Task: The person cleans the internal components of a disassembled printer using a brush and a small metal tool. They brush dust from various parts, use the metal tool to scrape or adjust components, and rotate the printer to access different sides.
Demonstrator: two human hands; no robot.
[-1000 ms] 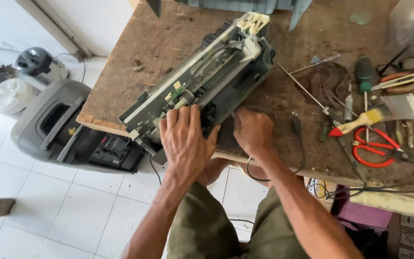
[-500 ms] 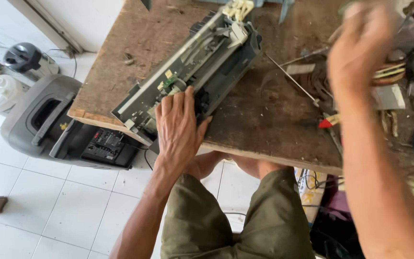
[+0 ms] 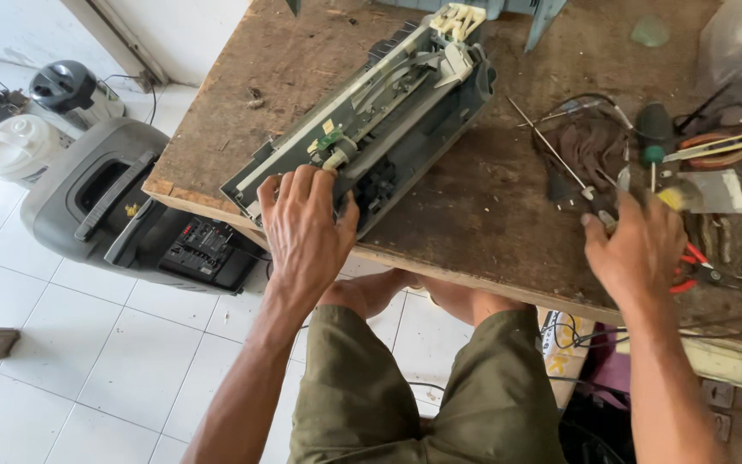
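Fingers of our left hand (image 3: 307, 232) lie spread, pinning the opened printer (image 3: 367, 116) at the worktop's (image 3: 483, 215) front edge; our right hand (image 3: 637, 249) hovers loosely curled, empty, over the screwdrivers (image 3: 646, 142) near the right edge. Keep pressing firmly.

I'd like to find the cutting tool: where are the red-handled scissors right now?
In the head view, the red-handled scissors lie at the right end of the wooden workbench, mostly hidden under the right hand, among scattered tools.

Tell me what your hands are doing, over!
Left hand flat on the opened printer. Right hand at the tools, fingers touching them. Nothing blocking.
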